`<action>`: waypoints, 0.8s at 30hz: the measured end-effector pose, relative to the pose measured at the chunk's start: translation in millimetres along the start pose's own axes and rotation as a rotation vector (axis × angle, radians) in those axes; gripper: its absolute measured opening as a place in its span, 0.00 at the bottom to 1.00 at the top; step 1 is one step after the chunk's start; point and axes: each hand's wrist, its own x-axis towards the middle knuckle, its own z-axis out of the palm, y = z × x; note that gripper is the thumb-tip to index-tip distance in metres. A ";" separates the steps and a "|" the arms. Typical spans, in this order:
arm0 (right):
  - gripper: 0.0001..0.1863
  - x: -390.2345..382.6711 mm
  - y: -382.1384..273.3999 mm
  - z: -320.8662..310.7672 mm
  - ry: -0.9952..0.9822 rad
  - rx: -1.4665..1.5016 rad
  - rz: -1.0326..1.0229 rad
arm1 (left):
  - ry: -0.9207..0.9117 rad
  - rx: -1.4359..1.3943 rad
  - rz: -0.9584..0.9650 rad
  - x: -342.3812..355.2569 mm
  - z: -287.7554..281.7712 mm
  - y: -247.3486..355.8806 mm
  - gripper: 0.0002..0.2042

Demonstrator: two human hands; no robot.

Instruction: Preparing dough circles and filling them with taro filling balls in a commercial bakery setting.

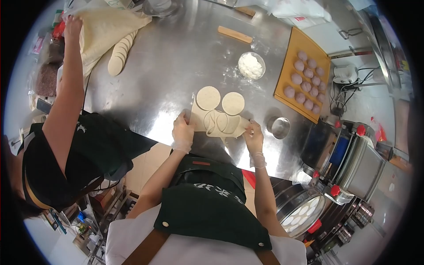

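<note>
A sheet of pale dough [198,119] lies near the front of the steel table, with two cut dough discs [208,98] on its far side. Its nearer part is folded and lifted in loops of cut-out rings [216,123]. My left hand [183,130], in a clear glove, pinches the sheet's left edge. My right hand [253,137], also gloved, has its fingers closed on the right end of the strip. To the right of it stands an empty metal ring cutter [279,128]. A bowl of white flour [251,66] sits beyond the dough.
The steel table [159,66] holds a wooden bar [235,34], an orange tray of purple balls [287,75] and a stack of discs [118,59]. A co-worker [66,123] reaches across cream cloth [101,22] at left. A dough machine [353,159] and round pan [300,212] are at right.
</note>
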 end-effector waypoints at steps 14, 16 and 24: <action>0.13 -28.0 -56.7 -15.4 -0.050 0.916 0.587 | -0.492 -0.457 0.510 -88.9 55.3 76.0 0.09; 0.10 -34.4 -86.1 -35.2 0.145 0.644 0.517 | -0.560 -0.550 0.779 -106.8 62.3 89.6 0.12; 0.20 -54.5 -39.6 -47.9 0.060 -0.560 0.006 | -0.544 -0.094 0.465 -63.0 64.9 45.6 0.07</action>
